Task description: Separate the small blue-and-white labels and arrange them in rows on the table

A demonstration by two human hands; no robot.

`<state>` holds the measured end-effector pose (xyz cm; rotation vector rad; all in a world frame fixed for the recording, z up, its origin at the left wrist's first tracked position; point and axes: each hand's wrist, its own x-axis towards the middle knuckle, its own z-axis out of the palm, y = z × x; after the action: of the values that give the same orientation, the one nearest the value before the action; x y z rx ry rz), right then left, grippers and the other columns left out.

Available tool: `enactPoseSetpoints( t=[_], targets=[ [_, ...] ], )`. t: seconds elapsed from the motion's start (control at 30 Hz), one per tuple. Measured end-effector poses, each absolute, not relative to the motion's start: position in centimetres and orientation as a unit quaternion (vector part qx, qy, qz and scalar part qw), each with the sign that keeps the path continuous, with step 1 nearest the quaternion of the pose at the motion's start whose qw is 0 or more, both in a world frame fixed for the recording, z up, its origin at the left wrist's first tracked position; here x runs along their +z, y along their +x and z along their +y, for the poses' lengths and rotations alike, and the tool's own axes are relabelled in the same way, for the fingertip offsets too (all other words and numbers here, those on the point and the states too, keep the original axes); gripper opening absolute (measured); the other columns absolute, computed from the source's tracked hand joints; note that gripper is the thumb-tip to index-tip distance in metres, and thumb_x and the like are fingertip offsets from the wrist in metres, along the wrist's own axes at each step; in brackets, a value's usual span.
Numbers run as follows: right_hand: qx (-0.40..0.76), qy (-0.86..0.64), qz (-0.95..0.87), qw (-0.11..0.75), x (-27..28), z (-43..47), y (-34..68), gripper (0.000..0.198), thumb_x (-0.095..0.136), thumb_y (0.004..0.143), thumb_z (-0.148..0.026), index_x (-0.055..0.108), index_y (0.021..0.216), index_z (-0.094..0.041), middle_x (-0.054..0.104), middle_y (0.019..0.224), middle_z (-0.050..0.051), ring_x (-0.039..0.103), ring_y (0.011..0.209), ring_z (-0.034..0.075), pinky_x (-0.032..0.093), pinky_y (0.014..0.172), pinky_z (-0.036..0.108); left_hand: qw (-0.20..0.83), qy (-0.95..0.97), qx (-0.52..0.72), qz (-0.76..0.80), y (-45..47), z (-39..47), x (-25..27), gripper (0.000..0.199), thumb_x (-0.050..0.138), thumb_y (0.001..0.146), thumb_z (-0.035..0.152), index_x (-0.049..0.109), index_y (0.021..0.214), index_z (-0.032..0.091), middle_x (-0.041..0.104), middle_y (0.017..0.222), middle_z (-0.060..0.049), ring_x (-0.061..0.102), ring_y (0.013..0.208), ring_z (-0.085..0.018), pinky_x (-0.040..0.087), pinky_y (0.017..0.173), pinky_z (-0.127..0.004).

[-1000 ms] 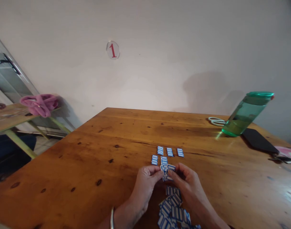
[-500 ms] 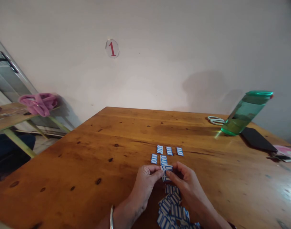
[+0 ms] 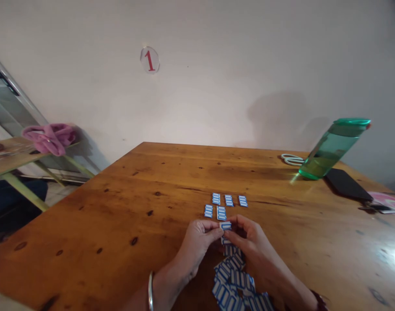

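Note:
My left hand and my right hand meet over the table, thumbs and fingertips closed on a small blue-and-white card from either side. Whether more than one card is between the fingers, I cannot tell. Just beyond the fingertips lies another card, with a second card to its left. Farther off is a loose row of a left card, a middle card and a right card. Below my hands spreads an overlapping pile of similar cards, partly covered by my right forearm.
The wooden table reaches to the wall. At its right stand a tilted-looking green bottle, a white cable, a dark flat device and a pink round item. A pink cloth rests on a side table at left.
My fingers have drawn slightly back from the laid-out cards, so the nearest card shows whole. The held cards now look more lined up, with less of them showing. The view has tilted slightly.

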<state>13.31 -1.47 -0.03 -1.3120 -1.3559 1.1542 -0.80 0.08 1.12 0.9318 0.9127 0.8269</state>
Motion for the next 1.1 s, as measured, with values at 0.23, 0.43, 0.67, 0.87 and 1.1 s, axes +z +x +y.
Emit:
enactPoseSetpoints(
  t=[0.23, 0.43, 0.67, 0.87, 1.1],
  targets=[
    [0.524, -0.501, -0.52, 0.451, 0.5, -1.7, 13.2, 0.023, 0.064, 0.066, -0.033, 0.055, 0.078, -0.015, 0.059, 0.065, 0.0, 0.058, 0.065, 0.017, 0.047, 0.06, 0.03, 0.729, 0.414, 0.367, 0.404, -0.8, 0.1, 1.4, 0.031, 0.075, 0.054, 0.04, 0.067, 0.061, 0.012, 0.061, 0.055, -0.001, 0.054, 0.05, -0.012, 0.047, 0.054, -0.027],
    [0.55, -0.471, -0.521, 0.452, 1.6, -1.9, 13.7, 0.025, 0.059, 0.073, -0.037, 0.057, 0.085, -0.016, 0.063, 0.076, 0.003, 0.06, 0.072, 0.017, 0.047, 0.064, 0.029, 0.705, 0.404, 0.42, 0.403, -1.4, 0.6, 1.7, 0.026, 0.073, 0.058, 0.035, 0.068, 0.066, 0.011, 0.065, 0.059, -0.003, 0.058, 0.056, -0.014, 0.048, 0.058, -0.027],
    [0.338, -0.546, -0.708, 0.295, 2.3, -2.2, 15.4, 0.01, 0.053, 0.074, -0.022, 0.062, 0.071, -0.019, 0.059, 0.059, -0.002, 0.05, 0.053, 0.012, 0.033, 0.048, 0.022, 0.677, 0.365, 0.486, 0.415, -2.2, 1.3, 1.8, 0.023, 0.073, 0.058, 0.031, 0.065, 0.067, 0.012, 0.066, 0.063, -0.003, 0.06, 0.055, -0.014, 0.048, 0.056, -0.026],
    [0.29, -0.518, -0.788, 0.165, 2.9, -2.8, 15.3, 0.018, 0.048, 0.07, -0.012, 0.061, 0.06, -0.019, 0.057, 0.053, -0.002, 0.047, 0.048, 0.01, 0.028, 0.046, 0.021, 0.678, 0.363, 0.49, 0.409, -2.3, 1.3, 1.7, 0.024, 0.073, 0.058, 0.031, 0.062, 0.067, 0.011, 0.066, 0.061, -0.004, 0.063, 0.055, -0.017, 0.049, 0.053, -0.027],
    [0.317, -0.486, -0.812, 0.062, 3.5, -3.4, 15.2, 0.02, 0.049, 0.066, -0.008, 0.065, 0.059, -0.018, 0.059, 0.052, -0.002, 0.045, 0.046, 0.009, 0.026, 0.045, 0.02, 0.684, 0.37, 0.481, 0.405, -2.2, 1.2, 1.8, 0.024, 0.072, 0.06, 0.031, 0.061, 0.07, 0.011, 0.066, 0.059, -0.004, 0.064, 0.055, -0.018, 0.048, 0.052, -0.026]
  ],
)
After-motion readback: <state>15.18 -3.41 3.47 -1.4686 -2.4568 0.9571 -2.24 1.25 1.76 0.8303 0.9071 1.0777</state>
